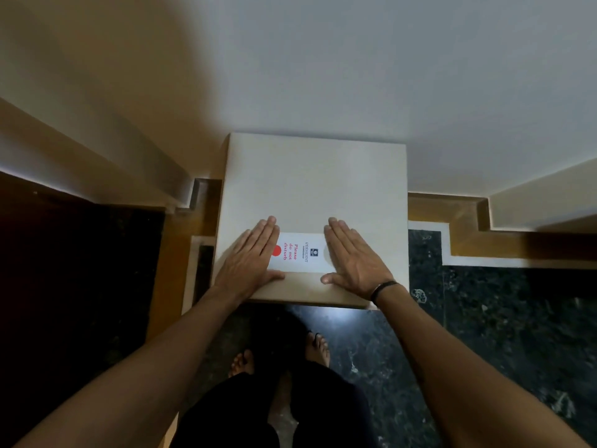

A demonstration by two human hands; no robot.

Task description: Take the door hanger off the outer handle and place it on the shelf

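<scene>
Left hand (250, 257) and right hand (352, 257) lie flat, unclenched, on the door hanger (298, 253) ends. Hanger sits near the shelf (316, 176) front edge; we risk dragging it off when lifting away.

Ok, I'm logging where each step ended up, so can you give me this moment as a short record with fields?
door hanger: lying flat on the shelf, near its front edge, printed side up, red "Please do not disturb"
shelf: pale square top, against the wall
left hand: open, flat, palm down on the hanger's left end
right hand: open, flat, palm down on its right end
wristband: dark, on right wrist
floor: dark marble
</scene>
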